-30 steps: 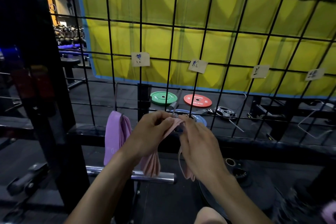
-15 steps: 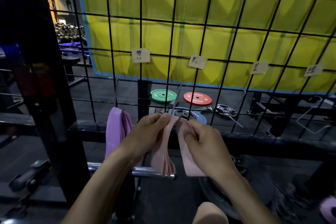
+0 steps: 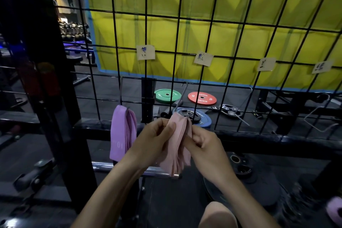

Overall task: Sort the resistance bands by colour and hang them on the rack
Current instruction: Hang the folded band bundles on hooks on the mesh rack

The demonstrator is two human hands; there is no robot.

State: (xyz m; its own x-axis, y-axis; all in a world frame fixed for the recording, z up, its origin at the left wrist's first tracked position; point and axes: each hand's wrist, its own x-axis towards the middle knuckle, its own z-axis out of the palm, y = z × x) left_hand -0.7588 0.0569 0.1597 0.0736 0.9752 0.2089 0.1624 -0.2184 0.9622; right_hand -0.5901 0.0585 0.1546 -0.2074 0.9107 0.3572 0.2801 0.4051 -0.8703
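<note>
Both hands at frame centre, working one bundle of pink bands. Left hand grip: thumb and curled fingers pinching the bundle's left face near the top. Right hand grip: fingers curled round the bundle's right edge. Top of the bundle sits at a metal hook hanging on the black wire grid rack; can't tell if the bands are fully seated on it. The loops hang down between the hands.

Purple bands at 9 o'clock of the hands, just beside the left hand, draped on their own hook. Four paper labels clipped across the grid at 12 to 2 o'clock; writing unreadable. Behind the grid on the floor: green plate, red plate, blue plate. Another purple band lies at 4 o'clock, bottom-right corner, well apart.
</note>
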